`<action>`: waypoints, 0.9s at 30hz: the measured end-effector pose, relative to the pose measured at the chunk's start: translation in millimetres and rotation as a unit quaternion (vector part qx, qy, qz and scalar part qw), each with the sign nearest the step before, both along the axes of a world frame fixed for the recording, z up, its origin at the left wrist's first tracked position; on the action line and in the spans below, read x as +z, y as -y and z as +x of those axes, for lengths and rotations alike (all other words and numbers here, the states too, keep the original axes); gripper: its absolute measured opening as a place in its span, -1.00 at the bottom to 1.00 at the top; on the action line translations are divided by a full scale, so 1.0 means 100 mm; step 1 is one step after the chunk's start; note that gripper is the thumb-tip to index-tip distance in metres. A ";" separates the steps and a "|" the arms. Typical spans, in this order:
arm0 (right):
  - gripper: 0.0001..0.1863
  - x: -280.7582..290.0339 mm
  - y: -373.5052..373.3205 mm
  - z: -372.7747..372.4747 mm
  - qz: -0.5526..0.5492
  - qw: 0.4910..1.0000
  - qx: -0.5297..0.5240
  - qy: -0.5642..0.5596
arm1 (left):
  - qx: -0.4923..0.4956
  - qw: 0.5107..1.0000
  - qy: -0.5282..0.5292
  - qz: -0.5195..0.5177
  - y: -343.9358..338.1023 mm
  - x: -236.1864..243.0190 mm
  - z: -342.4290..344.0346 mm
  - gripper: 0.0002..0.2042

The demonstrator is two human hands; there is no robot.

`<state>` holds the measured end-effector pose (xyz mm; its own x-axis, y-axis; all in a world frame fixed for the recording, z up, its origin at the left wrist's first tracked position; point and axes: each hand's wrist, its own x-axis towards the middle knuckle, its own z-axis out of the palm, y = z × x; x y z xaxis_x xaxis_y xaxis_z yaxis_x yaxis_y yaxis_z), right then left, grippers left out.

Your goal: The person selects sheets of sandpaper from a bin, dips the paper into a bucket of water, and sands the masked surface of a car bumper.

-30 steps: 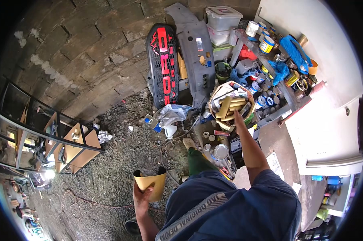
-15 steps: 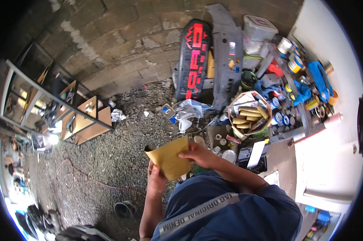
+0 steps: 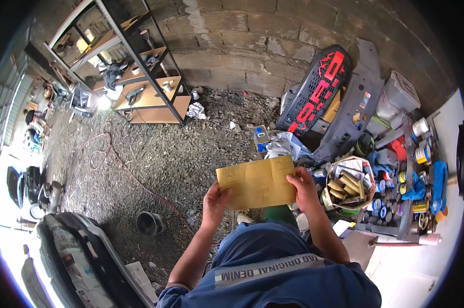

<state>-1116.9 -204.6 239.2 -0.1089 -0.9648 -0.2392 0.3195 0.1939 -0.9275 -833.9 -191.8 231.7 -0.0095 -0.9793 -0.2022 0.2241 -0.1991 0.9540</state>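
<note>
A tan-yellow sandpaper sheet (image 3: 256, 184) is spread out flat in front of my body, with creases and faint printed marks on its face. My left hand (image 3: 214, 206) pinches its lower left edge, thumb on the near face. On the opposite side my right hand (image 3: 305, 190) grips the right edge, also with the thumb on top. The fingers behind the sheet are hidden. To the right of my right hand stands a cardboard box (image 3: 369, 167) with several yellowish rolls (image 3: 349, 184) and crumpled newspaper in it.
A black grille (image 3: 317, 87) and a grey bumper panel (image 3: 353, 110) lean by the block wall. Paint cans (image 3: 422, 153) crowd the right. A metal-framed shelf (image 3: 149, 123) stands far left; a black bucket (image 3: 150, 224), red hose (image 3: 139, 177) and paper-covered car parts (image 3: 75, 251) lie on the gravel.
The sandpaper sheet was tilted and curled at one edge; now it is opened out wide and level between both hands. My view has turned left, and the right hand sits farther right.
</note>
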 end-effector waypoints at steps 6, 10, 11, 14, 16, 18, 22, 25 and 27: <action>-0.73 0.56 -0.07 0.53 -0.218 0.866 0.063 -0.445 | -0.021 0.977 0.202 -0.065 -0.02 0.05 -0.27 -0.77; -0.54 0.59 -0.21 0.75 -0.319 0.800 0.146 -0.486 | -0.031 0.997 0.055 -0.033 -0.03 0.33 -0.52 -0.75; -0.53 0.63 -0.24 0.77 -0.317 0.800 0.161 -0.482 | -0.034 0.995 0.075 -0.047 -0.01 0.25 -0.48 -0.75; -0.51 0.69 -0.28 0.76 -0.301 0.814 0.203 -0.453 | -0.020 0.996 0.084 -0.035 0.01 0.14 -0.41 -0.80; -0.49 0.77 -0.28 0.66 -0.281 0.833 0.238 -0.414 | -0.034 0.996 0.072 0.031 -0.01 0.21 -0.35 -0.81; -0.51 0.77 -0.19 0.54 -0.301 0.827 0.113 -0.461 | -0.066 0.996 0.029 0.055 -0.01 0.36 -0.32 -0.80; -0.65 0.69 -0.02 0.42 -0.117 0.981 0.083 -0.135 | -0.166 0.982 -0.068 0.062 -0.04 0.60 -0.22 -0.76; -0.69 0.71 -0.01 0.26 -0.032 0.983 0.181 -0.025 | -0.216 0.975 -0.024 0.050 -0.05 0.57 -0.15 -0.74; -0.72 0.79 -0.04 0.27 -0.054 0.982 0.164 -0.082 | -0.220 0.975 -0.014 0.037 -0.07 0.60 -0.15 -0.74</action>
